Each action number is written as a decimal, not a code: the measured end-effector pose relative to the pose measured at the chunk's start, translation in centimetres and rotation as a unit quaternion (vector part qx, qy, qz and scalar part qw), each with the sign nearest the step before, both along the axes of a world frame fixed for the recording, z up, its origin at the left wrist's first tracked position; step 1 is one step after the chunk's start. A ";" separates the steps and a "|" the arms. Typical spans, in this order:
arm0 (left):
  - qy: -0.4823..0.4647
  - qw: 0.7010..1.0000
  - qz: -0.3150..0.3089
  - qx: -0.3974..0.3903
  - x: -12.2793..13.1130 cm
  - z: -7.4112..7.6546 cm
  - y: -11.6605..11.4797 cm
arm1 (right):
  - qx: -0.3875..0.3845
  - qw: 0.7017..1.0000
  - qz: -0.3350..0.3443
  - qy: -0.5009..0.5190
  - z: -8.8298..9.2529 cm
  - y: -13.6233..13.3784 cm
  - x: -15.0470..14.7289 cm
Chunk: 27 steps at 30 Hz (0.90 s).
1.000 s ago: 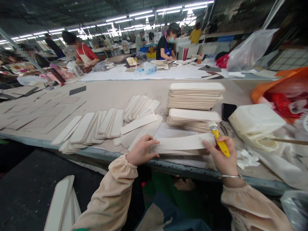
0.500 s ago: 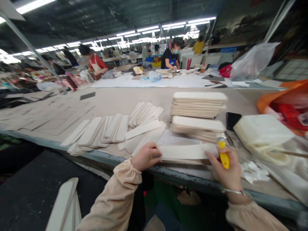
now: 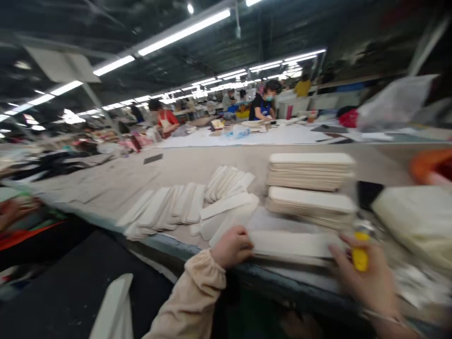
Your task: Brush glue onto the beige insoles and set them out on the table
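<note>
A long cream flat strip [image 3: 293,244] is lying crosswise at the near edge of the grey-rimmed worktable [image 3: 176,247], spanning the gap between both hands. The left hand [image 3: 231,247] is resting curled on the strip's left end; the blur is hiding whether its fingers are pinching or only pressing. The right hand [image 3: 369,280] is gripping a yellow-handled tool [image 3: 360,256] in a closed fist, its thumb sitting at the strip's right end. Just behind, two stacks of cream pieces [image 3: 310,172] are standing; a fanned row of similar pieces [image 3: 169,207] is lying further left.
</note>
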<state>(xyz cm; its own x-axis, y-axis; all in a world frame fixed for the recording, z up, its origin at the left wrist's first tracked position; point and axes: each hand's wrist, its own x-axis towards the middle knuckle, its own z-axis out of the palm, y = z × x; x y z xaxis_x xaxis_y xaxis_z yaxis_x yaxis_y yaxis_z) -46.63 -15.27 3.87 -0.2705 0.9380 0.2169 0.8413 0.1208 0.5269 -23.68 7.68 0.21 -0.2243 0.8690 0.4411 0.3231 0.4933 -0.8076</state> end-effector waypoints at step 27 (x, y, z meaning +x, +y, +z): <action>0.056 0.996 -0.063 -0.004 -2.2 -0.7 0.5 | -0.044 0.995 0.018 -0.090 -0.8 0.5 0.4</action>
<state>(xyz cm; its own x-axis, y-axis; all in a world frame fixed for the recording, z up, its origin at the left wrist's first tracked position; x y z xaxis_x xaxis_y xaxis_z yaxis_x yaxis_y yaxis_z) -48.80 -14.82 3.21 -0.1242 0.9648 0.2316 0.9033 0.0133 0.4289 -23.24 8.13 -0.63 -0.3234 0.8927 0.3139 0.4494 0.4368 -0.7792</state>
